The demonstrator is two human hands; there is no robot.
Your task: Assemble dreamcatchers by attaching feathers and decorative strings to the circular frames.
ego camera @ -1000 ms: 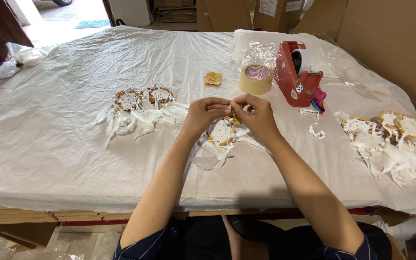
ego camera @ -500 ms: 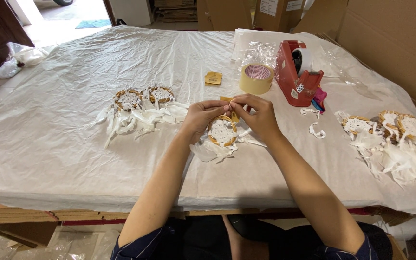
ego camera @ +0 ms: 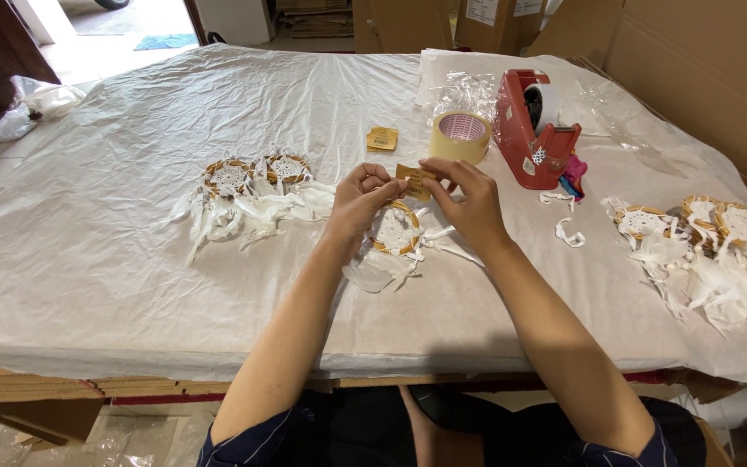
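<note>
My left hand (ego camera: 361, 196) and my right hand (ego camera: 469, 197) meet at the table's middle and both pinch a small yellow paper tag (ego camera: 415, 182). Just below the tag lies a small dreamcatcher (ego camera: 395, 232) with a wicker ring, white lace centre and white feathers, partly hidden by my hands. The tag sits at the top of its ring; whether it is attached I cannot tell.
Two finished dreamcatchers (ego camera: 255, 174) lie at the left, several more (ego camera: 709, 223) at the right. Behind my hands stand a tape roll (ego camera: 461, 136), a red tape dispenser (ego camera: 533, 128) and a second yellow tag (ego camera: 382, 138). White sheeting (ego camera: 131, 259) covers the table; cardboard boxes (ego camera: 702, 60) stand behind.
My hands and the dreamcatcher stay almost in place; the fingers have shifted slightly on the yellow tag at the ring's top.
</note>
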